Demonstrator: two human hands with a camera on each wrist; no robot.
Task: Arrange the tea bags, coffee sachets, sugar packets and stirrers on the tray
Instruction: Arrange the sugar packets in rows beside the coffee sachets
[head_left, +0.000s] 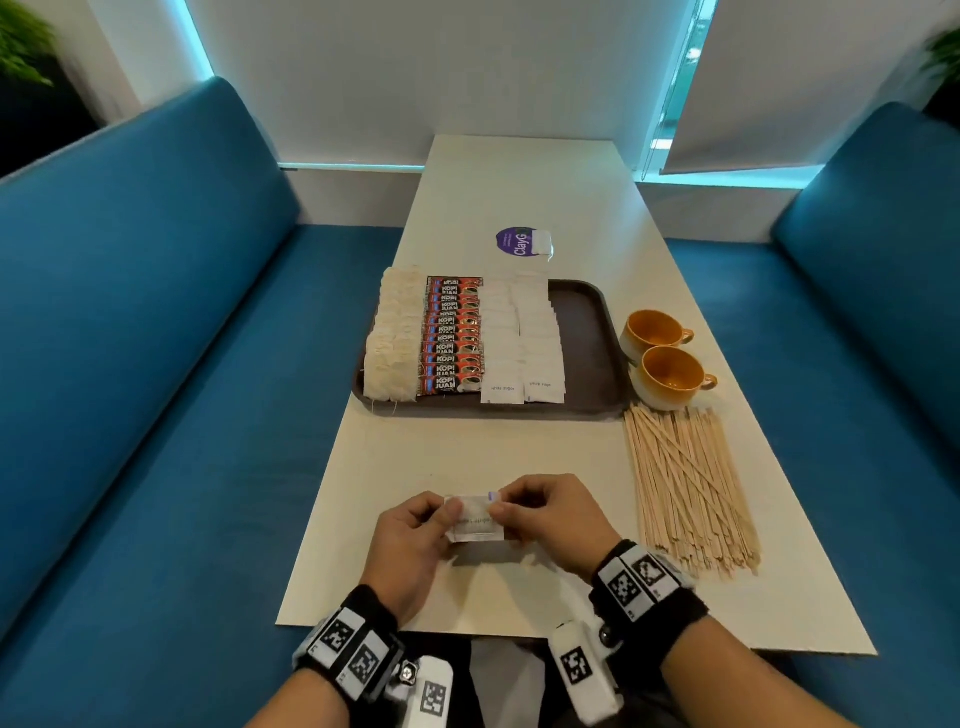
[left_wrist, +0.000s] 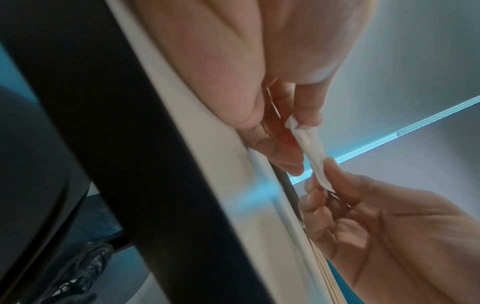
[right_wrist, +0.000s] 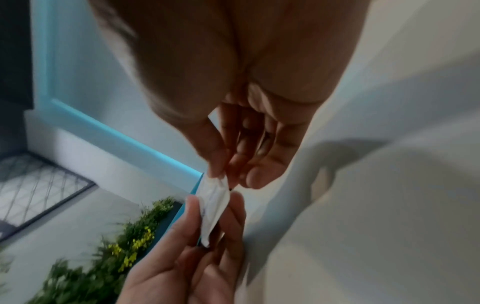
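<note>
On the brown tray (head_left: 589, 332), which sits at about 12 o'clock from the hands, four rows run front to back. At the far left lies the row of tea bags (head_left: 393, 340), then the red coffee sachets (head_left: 451, 340), then two rows of white sugar packets (head_left: 522, 343). The right-hand strip of the tray is bare.

Nearer, at the table's (head_left: 571, 197) front edge, the left hand (head_left: 415, 535) pinches the left end of a small stack of sugar packets (head_left: 475, 522) between thumb and fingertips, a narrow grip. The right hand (head_left: 550, 519) pinches the opposite end in the same way, thumb on top. The stack is held just above the tabletop between the two hands, well short of the tray. In the left wrist view the stack (left_wrist: 311, 154) appears edge-on, gripped at both ends; the right wrist view shows the same, blurred.

At about 1 o'clock from the hands, beyond the tray, a single white tea bag (head_left: 542, 243) overlaps a round purple sticker (head_left: 513, 240). At 2 o'clock, just right of the tray, stand two orange cups (head_left: 662, 358), one behind the other, handles to the right. At 3 o'clock, just in front of the cups, a loose heap of wooden stirrers (head_left: 685, 478) lies on the table. Blue benches (head_left: 130, 338) flank the table on both sides.
</note>
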